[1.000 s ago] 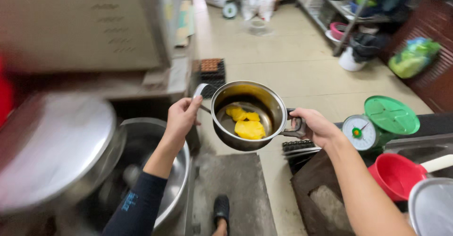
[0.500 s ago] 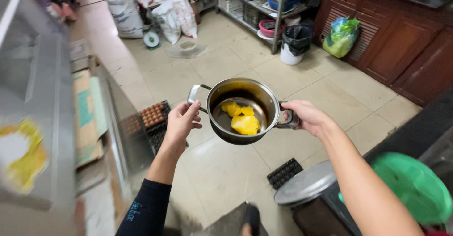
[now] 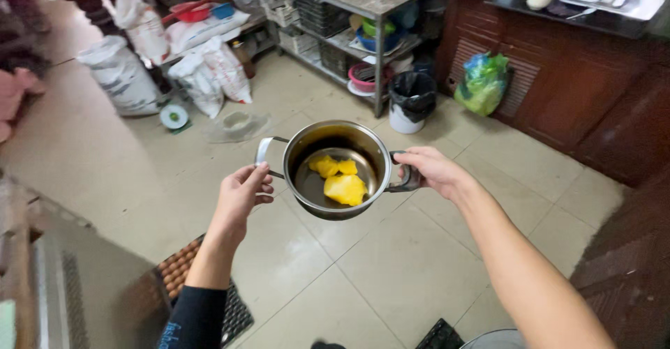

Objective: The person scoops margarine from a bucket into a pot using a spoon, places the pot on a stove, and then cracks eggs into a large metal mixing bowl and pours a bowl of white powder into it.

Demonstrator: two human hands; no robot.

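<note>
A person carries a small steel pot [image 3: 338, 169] by its two side handles above a tiled kitchen floor [image 3: 419, 265], seen from a head-worn camera. The left hand [image 3: 241, 195] has its fingers closed round the left wire handle, with the thumb on top; the right hand [image 3: 434, 171] has its fingers wrapped tight on the dark handle on the opposite side. The pot is held level between the two hands, in mid-air and well clear of the floor. Inside it lie several yellow chunks [image 3: 338, 180], resting on the bottom toward the middle and right.

Beyond the pot, a metal shelf rack [image 3: 349, 35] holds bowls and crates, and a black-lined bin [image 3: 412, 101] stands just beside its leg. A green plastic bag [image 3: 484, 84] leans against a dark wooden cabinet [image 3: 593, 105]. To the left, white sacks [image 3: 202, 77] are piled on the floor, with a small round scale [image 3: 174, 117] near them. A tray of brown eggs [image 3: 178, 269] sits low at the left, beneath the left forearm.
</note>
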